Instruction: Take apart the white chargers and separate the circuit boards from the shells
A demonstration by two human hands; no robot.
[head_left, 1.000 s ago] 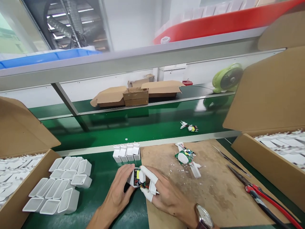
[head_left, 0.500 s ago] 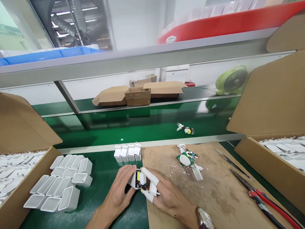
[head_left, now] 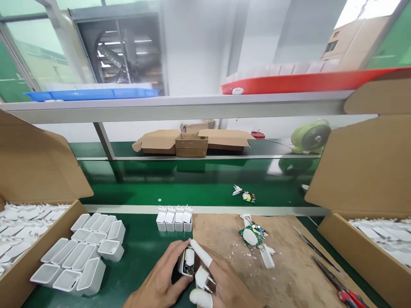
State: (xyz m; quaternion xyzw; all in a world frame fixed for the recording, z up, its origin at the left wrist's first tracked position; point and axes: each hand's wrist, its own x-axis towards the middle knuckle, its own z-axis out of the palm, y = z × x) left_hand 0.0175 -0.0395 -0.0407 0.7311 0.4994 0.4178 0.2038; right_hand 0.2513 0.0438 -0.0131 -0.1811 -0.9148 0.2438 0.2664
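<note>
Both my hands meet at the bottom middle around a small white charger housing with a circuit board showing inside. My left hand grips the housing from the left. My right hand, with white finger cots on its fingertips, pinches a white plug cap with metal prongs right beside the housing's open end. A row of assembled white chargers stands just beyond my hands. Empty white housings lie in rows to the left.
A loose circuit board and white parts lie on the brown cardboard mat. Tweezers and red-handled pliers lie at the right. Open cardboard boxes of white parts flank both sides. Beyond runs a green conveyor carrying a small board.
The camera tilted upward, so the whole scene slid down the frame. My hands stayed together on the housing; the plug cap now sits lower, between my right fingers.
</note>
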